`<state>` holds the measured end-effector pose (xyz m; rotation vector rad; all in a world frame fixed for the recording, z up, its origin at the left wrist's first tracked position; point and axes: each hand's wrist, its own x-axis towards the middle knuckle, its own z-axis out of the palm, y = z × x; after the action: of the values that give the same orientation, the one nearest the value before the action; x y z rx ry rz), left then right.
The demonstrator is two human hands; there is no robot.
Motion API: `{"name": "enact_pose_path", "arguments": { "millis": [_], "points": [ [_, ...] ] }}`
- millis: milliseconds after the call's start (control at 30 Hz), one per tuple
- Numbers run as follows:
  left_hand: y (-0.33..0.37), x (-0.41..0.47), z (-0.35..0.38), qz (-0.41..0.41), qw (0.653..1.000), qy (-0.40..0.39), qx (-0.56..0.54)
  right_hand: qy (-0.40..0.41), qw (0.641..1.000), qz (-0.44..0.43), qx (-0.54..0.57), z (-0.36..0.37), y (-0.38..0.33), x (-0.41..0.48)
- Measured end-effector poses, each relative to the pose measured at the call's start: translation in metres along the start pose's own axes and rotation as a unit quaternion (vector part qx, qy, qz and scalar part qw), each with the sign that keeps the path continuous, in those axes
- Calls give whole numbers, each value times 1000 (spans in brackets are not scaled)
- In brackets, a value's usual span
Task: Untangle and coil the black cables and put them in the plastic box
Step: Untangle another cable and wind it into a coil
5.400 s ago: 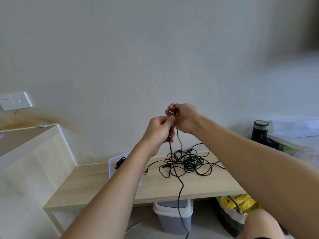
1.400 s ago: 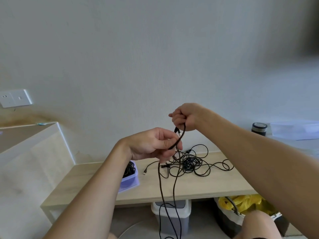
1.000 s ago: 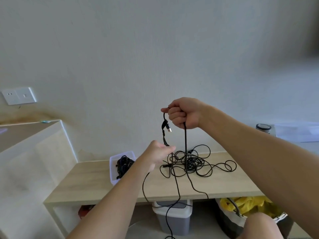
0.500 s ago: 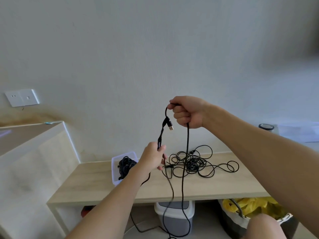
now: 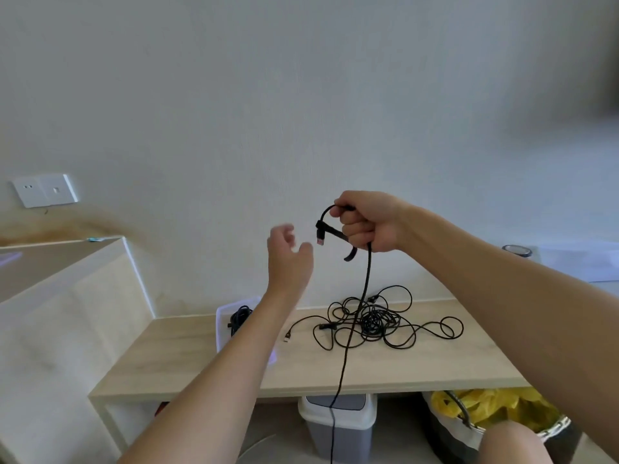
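I judged the job under half done. Above the table (image 5: 368,370), my right hand (image 5: 368,222) held one cable (image 5: 366,279), not yet coiled. It hung down past the table's front edge and out of view, in front of the bin (image 5: 338,420) under the table. Whether it was fully free I couldn't tell. On the table's middle lay the tangle (image 5: 378,321), loops sprawling toward the right end. At the left end stood the box (image 5: 222,324) with one dark coil (image 5: 239,318) inside, partly hidden by my forearm.

My right hand was a tight fist round the cable just below its plug (image 5: 320,236), which dangled beside the knuckles. My left hand (image 5: 289,259), blurred, hovered just left of the plug with fingers loosely spread, holding nothing.
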<state>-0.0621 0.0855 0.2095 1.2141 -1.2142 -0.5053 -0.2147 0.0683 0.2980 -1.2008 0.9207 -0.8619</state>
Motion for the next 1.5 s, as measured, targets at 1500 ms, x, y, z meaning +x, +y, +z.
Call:
{"name": "enact_pose_path", "arguments": {
  "millis": [1500],
  "points": [
    [-254,25,64,-389,627,-439,-513,-16,964,-56,-259,-50,247,181]
  ]
}}
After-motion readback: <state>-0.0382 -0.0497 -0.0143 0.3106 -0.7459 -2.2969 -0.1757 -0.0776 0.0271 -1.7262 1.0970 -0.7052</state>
